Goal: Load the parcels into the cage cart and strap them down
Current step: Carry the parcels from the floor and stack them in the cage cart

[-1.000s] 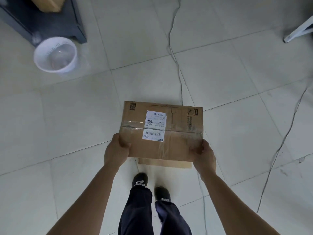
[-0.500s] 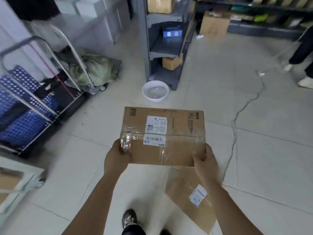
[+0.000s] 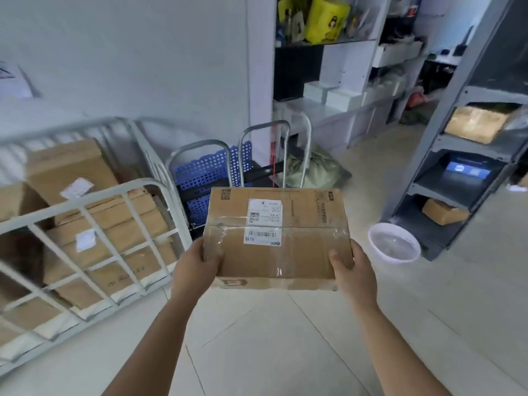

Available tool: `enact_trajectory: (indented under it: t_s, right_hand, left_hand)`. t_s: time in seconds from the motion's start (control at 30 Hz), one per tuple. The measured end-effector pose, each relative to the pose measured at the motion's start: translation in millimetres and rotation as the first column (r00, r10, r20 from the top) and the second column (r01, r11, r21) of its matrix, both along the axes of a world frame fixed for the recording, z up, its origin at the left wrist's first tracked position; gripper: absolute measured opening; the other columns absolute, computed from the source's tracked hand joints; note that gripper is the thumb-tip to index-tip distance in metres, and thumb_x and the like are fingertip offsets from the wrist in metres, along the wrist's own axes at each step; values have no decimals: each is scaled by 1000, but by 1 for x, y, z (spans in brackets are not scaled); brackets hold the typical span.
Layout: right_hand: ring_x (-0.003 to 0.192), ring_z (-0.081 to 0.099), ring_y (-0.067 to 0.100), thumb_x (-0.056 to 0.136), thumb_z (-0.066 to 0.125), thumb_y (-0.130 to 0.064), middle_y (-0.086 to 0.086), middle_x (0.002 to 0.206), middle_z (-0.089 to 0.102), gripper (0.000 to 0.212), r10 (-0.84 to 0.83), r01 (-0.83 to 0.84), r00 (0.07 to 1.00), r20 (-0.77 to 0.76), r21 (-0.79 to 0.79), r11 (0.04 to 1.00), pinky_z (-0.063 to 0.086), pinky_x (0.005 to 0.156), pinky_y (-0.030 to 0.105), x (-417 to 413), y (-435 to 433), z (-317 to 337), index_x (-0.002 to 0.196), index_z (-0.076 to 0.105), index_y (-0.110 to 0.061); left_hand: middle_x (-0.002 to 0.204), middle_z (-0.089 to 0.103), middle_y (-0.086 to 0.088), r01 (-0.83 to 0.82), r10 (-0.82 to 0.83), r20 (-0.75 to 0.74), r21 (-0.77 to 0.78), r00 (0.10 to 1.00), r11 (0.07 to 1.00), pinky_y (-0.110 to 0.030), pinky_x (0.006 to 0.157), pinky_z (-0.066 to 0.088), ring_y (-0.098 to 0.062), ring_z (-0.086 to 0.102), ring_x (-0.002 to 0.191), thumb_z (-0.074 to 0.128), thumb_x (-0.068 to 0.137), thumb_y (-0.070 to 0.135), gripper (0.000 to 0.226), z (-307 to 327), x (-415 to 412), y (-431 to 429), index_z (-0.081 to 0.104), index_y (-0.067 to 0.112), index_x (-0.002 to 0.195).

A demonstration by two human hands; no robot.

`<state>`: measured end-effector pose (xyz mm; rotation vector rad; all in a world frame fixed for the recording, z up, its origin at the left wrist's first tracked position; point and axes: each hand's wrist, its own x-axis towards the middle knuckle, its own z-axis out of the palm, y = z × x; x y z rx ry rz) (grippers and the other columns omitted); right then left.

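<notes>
I carry a brown cardboard parcel (image 3: 300,218) with a white shipping label and clear tape, held level in front of me. My left hand (image 3: 197,264) grips its near left corner and my right hand (image 3: 353,271) grips its near right corner, thumbs on top. The white wire cage cart (image 3: 94,207) stands to my left, and several cardboard parcels (image 3: 71,170) lie stacked inside it behind the bars. The carried parcel is to the right of the cart, outside it.
A blue perforated hand trolley (image 3: 208,170) with grey tube handles stands behind the parcel, a green sack (image 3: 311,170) beside it. A white basin (image 3: 394,245) sits on the floor at the right, by a grey shelf rack (image 3: 457,178) holding boxes. Pale tiled floor lies below.
The view has swung up and left from the floor; the cage cart with its stacked parcels has come into sight. Both hands keep the same hold on the parcel.
</notes>
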<state>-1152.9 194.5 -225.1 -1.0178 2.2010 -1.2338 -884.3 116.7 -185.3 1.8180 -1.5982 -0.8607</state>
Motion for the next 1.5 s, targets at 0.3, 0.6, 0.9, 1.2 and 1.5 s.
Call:
enact_trajectory:
  t_s: [0.3,0.6,0.9,1.2,1.5]
  right_hand:
    - [101,62,15,91,57,-39,-6,115,63,35,218,-211,975,40,-130,969,52,88,40,156,-124,41,126,55,-33]
    - [119,55,20,92,56,-43,-4,133,55,54,372,-368,928,9,-135,920,47,100,48,266,-214,65,142,45,-26]
    - [101,57,15,93,56,-42,-6,113,60,35,524,-524,850,-45,-164,836,52,91,44,344,-329,84,126,53,-29]
    - [113,58,17,85,50,-59,-8,125,58,57,662,-663,748,-55,-123,738,52,93,50,422,-436,90,135,47,-33]
    - [130,48,20,93,53,-51,-5,145,48,61,719,-719,694,-27,-70,692,42,107,46,517,-535,84,147,38,-29]
  left_hand:
    - [129,61,-5,-220,224,39,-86,974,972,-39,89,49,-29,58,112,56,92,36,51,42,167,-61,47,20,139]
    - [130,60,-5,-372,378,26,-126,925,920,-40,90,50,-28,57,115,58,92,38,54,57,277,-106,46,18,141]
    - [127,62,-3,-522,525,-26,-157,851,838,-39,89,49,-26,58,112,60,91,39,57,68,345,-178,45,17,142]
    - [128,60,-1,-645,641,-71,-121,764,755,-45,94,49,-25,57,114,62,89,42,56,68,412,-242,48,17,137]
    - [101,69,-3,-680,665,-160,-65,729,730,-42,83,55,-22,64,91,71,84,36,37,52,507,-316,64,11,110]
